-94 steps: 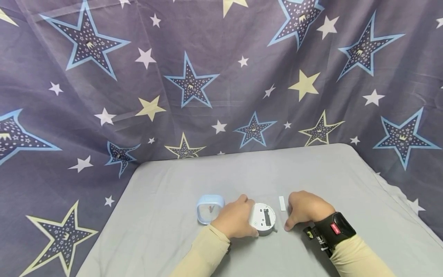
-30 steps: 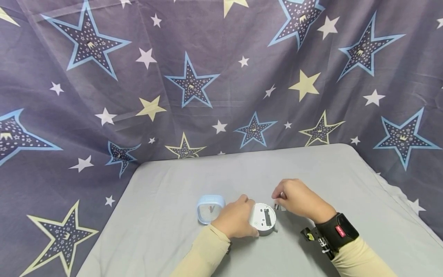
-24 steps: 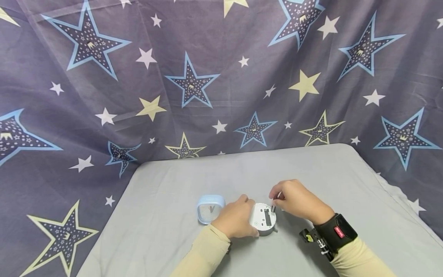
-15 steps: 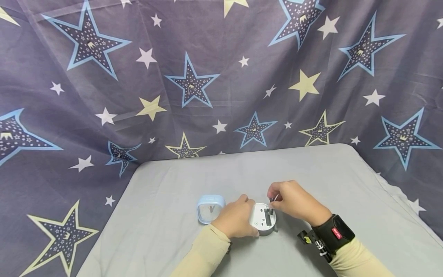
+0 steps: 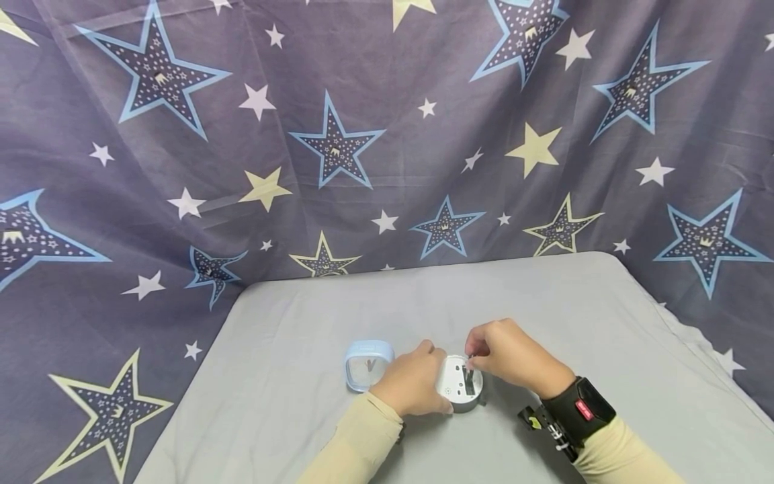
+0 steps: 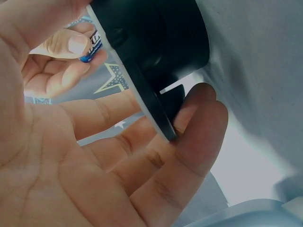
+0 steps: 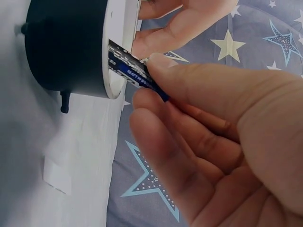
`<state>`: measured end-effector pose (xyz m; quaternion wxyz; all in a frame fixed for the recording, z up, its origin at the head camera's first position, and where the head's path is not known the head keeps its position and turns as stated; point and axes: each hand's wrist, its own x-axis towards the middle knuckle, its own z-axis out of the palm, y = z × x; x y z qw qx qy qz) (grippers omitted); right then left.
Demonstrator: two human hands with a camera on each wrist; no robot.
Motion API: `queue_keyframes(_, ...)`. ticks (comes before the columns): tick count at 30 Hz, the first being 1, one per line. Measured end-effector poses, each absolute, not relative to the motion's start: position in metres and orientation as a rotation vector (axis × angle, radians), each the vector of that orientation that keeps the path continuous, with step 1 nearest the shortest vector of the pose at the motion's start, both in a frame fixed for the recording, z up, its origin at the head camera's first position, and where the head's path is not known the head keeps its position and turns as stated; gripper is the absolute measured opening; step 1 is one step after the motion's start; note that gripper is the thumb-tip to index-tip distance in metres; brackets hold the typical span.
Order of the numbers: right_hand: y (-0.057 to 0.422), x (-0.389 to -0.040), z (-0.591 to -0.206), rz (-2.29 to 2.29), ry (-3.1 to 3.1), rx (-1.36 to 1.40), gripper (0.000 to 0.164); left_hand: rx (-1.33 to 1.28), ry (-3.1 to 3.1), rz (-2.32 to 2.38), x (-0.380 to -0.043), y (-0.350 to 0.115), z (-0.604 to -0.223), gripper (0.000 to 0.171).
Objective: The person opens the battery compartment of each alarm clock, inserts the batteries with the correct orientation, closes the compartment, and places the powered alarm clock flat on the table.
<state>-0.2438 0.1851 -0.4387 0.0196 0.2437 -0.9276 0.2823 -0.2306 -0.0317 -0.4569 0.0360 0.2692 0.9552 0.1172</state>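
Note:
My left hand [image 5: 411,380] grips a round device [image 5: 450,383] at its left edge, fingers and thumb around the rim. Its white back, with a dark battery slot [image 5: 468,382], faces up. Dark sides and a small leg [image 7: 65,101] show in the right wrist view. My right hand [image 5: 508,353] pinches a battery [image 7: 130,68] with a blue end between thumb and fingers. The battery slants, its far end at the slot and hidden behind the white rim. In the left wrist view the blue battery end [image 6: 87,57] shows beyond the device.
A light blue rounded-square case [image 5: 369,349] with a clear front stands left of my left hand. A small white strip [image 7: 57,175] lies on the grey cloth-covered table [image 5: 338,306] near the device. Behind hangs a star-patterned curtain [image 5: 375,121].
My right hand has picked up the battery from beside the white strip and brought it left and down to the slot. My left hand and the device have stayed put.

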Motion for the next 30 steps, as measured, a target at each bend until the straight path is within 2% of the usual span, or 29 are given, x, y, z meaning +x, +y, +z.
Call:
queue_keyframes(10, 0.183, -0.243, -0.439, 0.907, -2.858, 0.808, 0.018, 0.833, 2.931, 0.362, -0.23, -0.033, -0.455, 0.08)
queue_keyframes(20, 0.179, -0.244, -0.446, 0.833, -2.833, 0.788, 0.025, 0.842, 2.931, 0.374, -0.23, -0.033, -0.454, 0.079)
queue_keyframes(30, 0.181, -0.245, -0.45, 0.791, -2.842, 0.854, 0.02, 0.847, 2.931, 0.367, -0.23, -0.032, -0.456, 0.079)
